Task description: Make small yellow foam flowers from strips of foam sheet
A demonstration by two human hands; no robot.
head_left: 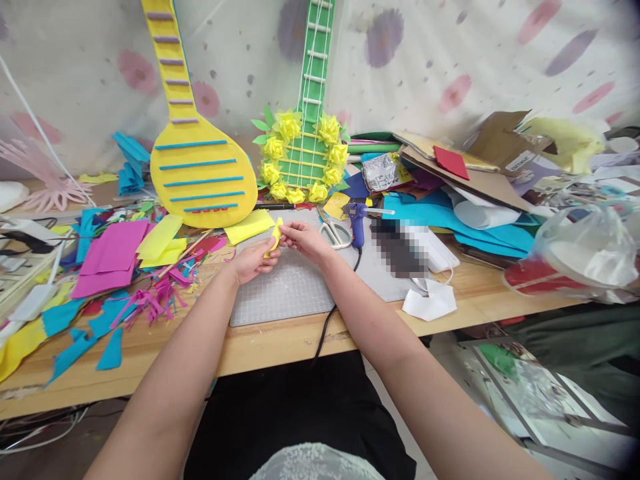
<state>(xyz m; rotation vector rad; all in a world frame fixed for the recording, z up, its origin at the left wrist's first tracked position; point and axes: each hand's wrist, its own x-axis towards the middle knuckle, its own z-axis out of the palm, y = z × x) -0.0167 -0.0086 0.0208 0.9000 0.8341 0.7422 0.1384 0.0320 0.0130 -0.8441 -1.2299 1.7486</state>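
My left hand is closed round a small folded piece of yellow crepe paper, held above the grey cutting mat. The fingertips of my right hand pinch the paper's upper right edge. Behind my hands stands a green paper guitar ringed with yellow paper flowers. To its left leans a yellow paper guitar with blue strips. A yellow paper stack lies just behind my left hand. Scissors and a purple glue gun rest right of my right hand.
Magenta paper and coloured scraps cover the left side. On the right are blue sheets, piled cardboard and a plastic tub. The glue gun's black cord hangs over the wooden table's front edge.
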